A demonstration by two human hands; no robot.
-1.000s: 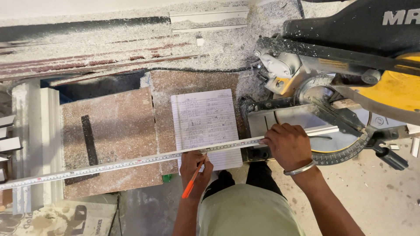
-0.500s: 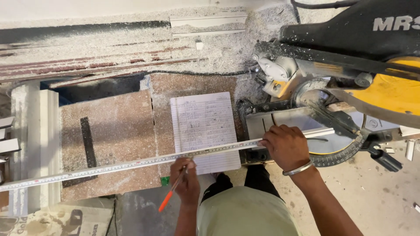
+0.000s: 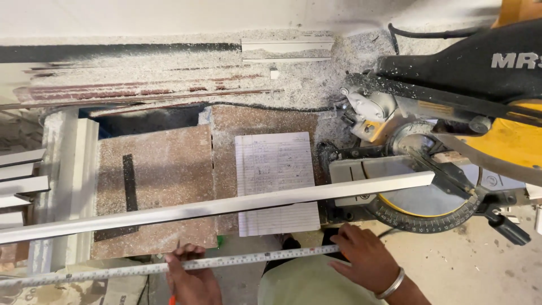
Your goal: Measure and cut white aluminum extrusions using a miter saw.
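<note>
With the tape measure (image 3: 226, 263) stretched between the left hand (image 3: 192, 277), pinching it with an orange pencil, and the right hand (image 3: 367, 257), fingers pressing its end, just beside the white trim strip (image 3: 226, 206) across the miter saw (image 3: 440, 147), sag could skew the reading.

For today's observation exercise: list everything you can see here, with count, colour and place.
trim strip: one, white, lying from the left edge to the saw
tape measure: one, pale, stretched out near the bottom edge
sheet: one, white lined, centre, under the strip
saw: one, yellow and black, right
boards: two, speckled brown, centre
offcuts: several, white, left edge
left hand: on the tape, with an orange pencil
right hand: on the tape's right end
</note>
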